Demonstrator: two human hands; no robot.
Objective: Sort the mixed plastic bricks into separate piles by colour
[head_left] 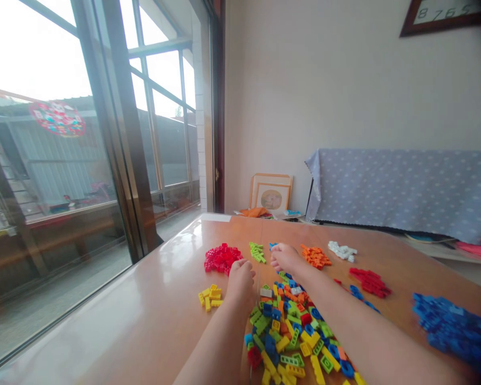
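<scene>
My left hand (241,277) is over the table beside a pile of pinkish-red bricks (223,259). Its fingers are curled closed, and whatever they may hold is hidden. My right hand (285,258) hovers between a small light-green brick pile (257,252) and an orange brick pile (315,256). The fingers are pinched together, their contents out of sight. A small light-blue brick (272,246) shows just behind that hand; I cannot tell whether they touch. Below both hands spreads a large heap of mixed toy building bricks (288,326), partly covered by my right forearm.
Yellow bricks (210,297) lie left of my left arm. On the right are white bricks (342,251), red bricks (370,282), a few blue pieces (363,297) and a big blue pile (455,329). The glossy table (144,321) runs beside a glass door (56,133).
</scene>
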